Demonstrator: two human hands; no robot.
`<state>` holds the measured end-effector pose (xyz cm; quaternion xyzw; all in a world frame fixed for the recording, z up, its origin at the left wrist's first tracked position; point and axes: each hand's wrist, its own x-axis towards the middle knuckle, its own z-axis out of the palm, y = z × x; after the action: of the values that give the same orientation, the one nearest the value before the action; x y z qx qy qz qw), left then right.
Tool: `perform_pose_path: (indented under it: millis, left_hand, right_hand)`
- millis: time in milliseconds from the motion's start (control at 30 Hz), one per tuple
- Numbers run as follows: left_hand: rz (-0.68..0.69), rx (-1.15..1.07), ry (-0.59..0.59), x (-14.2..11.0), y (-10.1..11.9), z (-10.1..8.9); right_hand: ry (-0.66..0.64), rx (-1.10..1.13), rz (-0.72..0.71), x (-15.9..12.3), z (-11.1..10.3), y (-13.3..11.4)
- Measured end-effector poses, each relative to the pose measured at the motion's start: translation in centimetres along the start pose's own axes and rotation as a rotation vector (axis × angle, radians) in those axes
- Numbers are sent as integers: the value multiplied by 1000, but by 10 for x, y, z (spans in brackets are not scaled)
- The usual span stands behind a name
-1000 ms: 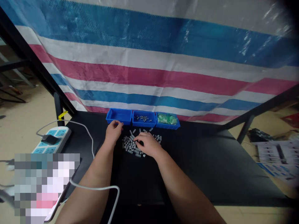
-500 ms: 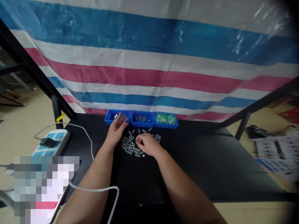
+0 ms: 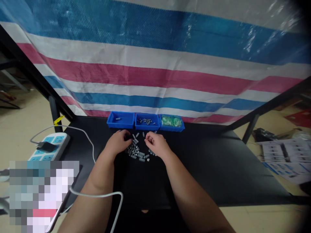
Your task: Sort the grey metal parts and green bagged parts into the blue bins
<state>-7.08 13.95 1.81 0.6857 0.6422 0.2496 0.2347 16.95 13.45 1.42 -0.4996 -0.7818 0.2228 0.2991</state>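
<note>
On the black table a pile of small grey and silvery metal cylinders (image 3: 141, 155) lies between my two hands. My left hand (image 3: 118, 142) is at the pile's left edge, its fingers curled down toward the pieces; what they pinch, if anything, is hidden. At the pile's right side is my right hand (image 3: 159, 144), fingers bent inward and closed, with their contents too small to make out. Behind the hands stands the left blue bin (image 3: 110, 123), with one small metal cylinder (image 3: 118, 118) in it.
The middle blue bin (image 3: 147, 127) holds several small screws. Green-and-clear plastic packets (image 3: 171, 121) fill the right blue bin (image 3: 172, 128). To the left are a power strip (image 3: 63, 139) with a black plug (image 3: 46, 147) and a white cable (image 3: 97, 195) crossing my left forearm. A striped sheet (image 3: 155, 77) hangs behind.
My left hand has come down from the left bin to the pile, its spread fingers now curled. My right hand has shifted slightly up. The view has tilted a little.
</note>
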Motion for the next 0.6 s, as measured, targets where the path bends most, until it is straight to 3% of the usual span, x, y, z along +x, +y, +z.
perform_pose_path:
  millis: [100,167,333,400,500,600]
  left_hand:
    - [-26,15,-106,-3,-4,-3]
    - [-71,-11,-139,-4,-3,-5]
    - [-76,-3,-140,-5,-1,-8]
    - [-74,3,-141,-4,-3,-7]
    - [-83,24,-127,-3,-5,-5]
    - [-83,51,-110,-2,-4,-5]
  right_hand:
    - [-120,-19,21,-1,-5,2]
    - [-122,-7,24,1,-6,3]
    - [241,207,3,13,2,6]
    - [308,298,6,15,6,7]
    - [262,227,-6,13,6,6]
    - [100,71,-92,6,3,-4]
